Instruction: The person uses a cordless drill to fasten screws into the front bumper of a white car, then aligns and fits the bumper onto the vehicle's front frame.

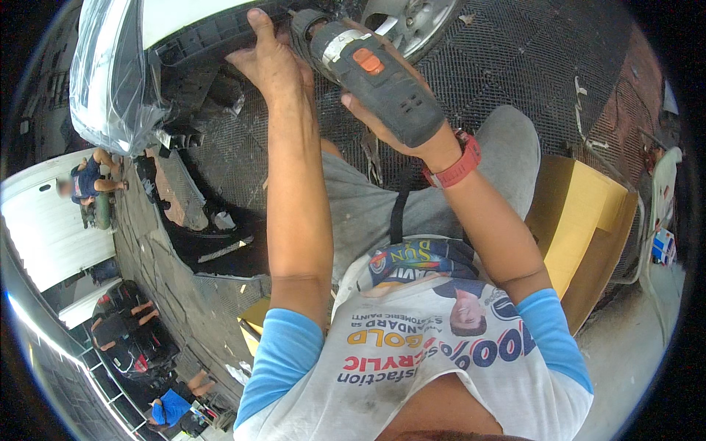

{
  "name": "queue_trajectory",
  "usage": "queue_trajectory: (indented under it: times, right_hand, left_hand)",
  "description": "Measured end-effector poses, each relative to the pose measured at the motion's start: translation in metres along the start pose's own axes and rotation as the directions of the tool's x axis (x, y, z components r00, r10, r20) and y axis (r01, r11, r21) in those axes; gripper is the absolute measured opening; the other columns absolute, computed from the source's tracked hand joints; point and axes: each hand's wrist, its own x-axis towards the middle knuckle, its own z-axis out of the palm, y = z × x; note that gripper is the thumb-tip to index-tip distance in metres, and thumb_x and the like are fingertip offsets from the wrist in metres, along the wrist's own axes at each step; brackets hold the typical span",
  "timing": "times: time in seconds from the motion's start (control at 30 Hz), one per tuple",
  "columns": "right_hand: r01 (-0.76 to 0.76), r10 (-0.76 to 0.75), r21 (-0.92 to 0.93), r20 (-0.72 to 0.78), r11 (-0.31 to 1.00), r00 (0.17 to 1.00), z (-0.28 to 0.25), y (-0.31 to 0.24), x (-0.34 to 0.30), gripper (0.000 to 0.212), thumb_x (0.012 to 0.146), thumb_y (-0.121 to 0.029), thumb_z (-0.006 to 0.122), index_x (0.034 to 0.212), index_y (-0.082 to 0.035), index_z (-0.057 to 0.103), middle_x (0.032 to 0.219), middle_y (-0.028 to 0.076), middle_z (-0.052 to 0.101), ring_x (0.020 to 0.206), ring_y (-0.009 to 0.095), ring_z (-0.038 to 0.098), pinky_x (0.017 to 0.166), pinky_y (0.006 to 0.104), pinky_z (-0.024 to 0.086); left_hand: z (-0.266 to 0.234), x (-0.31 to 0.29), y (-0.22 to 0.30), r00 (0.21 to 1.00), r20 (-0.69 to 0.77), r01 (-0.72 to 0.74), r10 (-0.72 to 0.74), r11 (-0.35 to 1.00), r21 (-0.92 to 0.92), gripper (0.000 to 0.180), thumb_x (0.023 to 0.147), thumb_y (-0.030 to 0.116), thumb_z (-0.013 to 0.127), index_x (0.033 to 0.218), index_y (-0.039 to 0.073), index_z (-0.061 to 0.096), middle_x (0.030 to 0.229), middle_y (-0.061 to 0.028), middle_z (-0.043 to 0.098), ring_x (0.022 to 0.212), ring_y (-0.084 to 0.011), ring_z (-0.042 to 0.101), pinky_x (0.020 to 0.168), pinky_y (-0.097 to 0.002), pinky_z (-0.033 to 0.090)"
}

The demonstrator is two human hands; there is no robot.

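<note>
My right hand grips a black cordless drill with a silver collar and an orange switch on top. Its chuck points up and left, toward the dark lower edge of a white vehicle panel. Beside the chuck is my left hand, with its thumb stretched up and a finger reaching left. Some of its fingers are hidden near the drill. Whether the bit touches the panel's edge cannot be made out. A red watch is on my right wrist.
Clear plastic film covers a white part at the upper left. A silver wheel stands at the top. Black ribbed matting covers the floor. At right are an open yellow cardboard box and a pale chair. A person sits at far left, above a motorcycle.
</note>
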Motion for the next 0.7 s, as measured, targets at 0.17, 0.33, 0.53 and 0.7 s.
queue_trajectory:
  times: [0.17,0.33,0.53,0.7]
  right_hand:
    - [-0.057,0.059,0.05,-0.032,0.997,0.998,0.003,-0.004,0.002,0.088,0.07,-0.027,0.082,0.144,-0.008,0.039,0.142,0.014,0.049,0.124,0.033,0.054,0.104,0.039,0.044]
    - [-0.112,0.114,0.051,-0.037,0.992,0.993,0.008,-0.021,0.004,0.072,0.081,-0.01,0.071,0.144,-0.006,0.038,0.138,0.015,0.053,0.12,0.03,0.058,0.102,0.0354,0.047]
    - [-0.074,0.075,0.015,-0.072,0.997,0.995,0.008,-0.019,0.006,0.072,0.081,-0.011,0.071,0.144,-0.007,0.039,0.139,0.014,0.052,0.119,0.031,0.059,0.1,0.0354,0.048]
    - [-0.113,0.114,0.023,-0.056,0.993,0.992,0.007,-0.016,0.005,0.08,0.076,-0.02,0.076,0.145,-0.011,0.038,0.138,0.013,0.054,0.115,0.033,0.061,0.097,0.0378,0.05]
  left_hand:
    - [-0.001,0.0,0.0,0.997,0.073,-0.013,0.014,1.0,-0.003,0.047,0.092,0.017,0.068,0.114,-0.006,0.034,0.099,-0.0211,0.06,0.078,-0.0253,0.066,0.066,-0.0399,0.061]
    - [-0.009,0.005,-0.002,1.0,0.02,-0.006,0.004,0.994,0.107,0.044,0.09,0.021,0.072,0.11,-0.009,0.046,0.094,-0.02,0.064,0.076,-0.0241,0.066,0.066,-0.0382,0.059]
    - [-0.003,0.001,0.004,1.0,0.004,0.007,-0.008,0.988,0.154,0.044,0.09,0.025,0.072,0.104,-0.009,0.048,0.091,-0.0194,0.064,0.074,-0.0228,0.065,0.064,-0.0357,0.058]
    - [0.0,-0.004,0.006,0.999,-0.035,-0.009,0.016,0.982,0.191,0.048,0.09,0.026,0.072,0.105,-0.009,0.043,0.087,-0.0184,0.063,0.072,-0.0233,0.065,0.063,-0.0372,0.059]
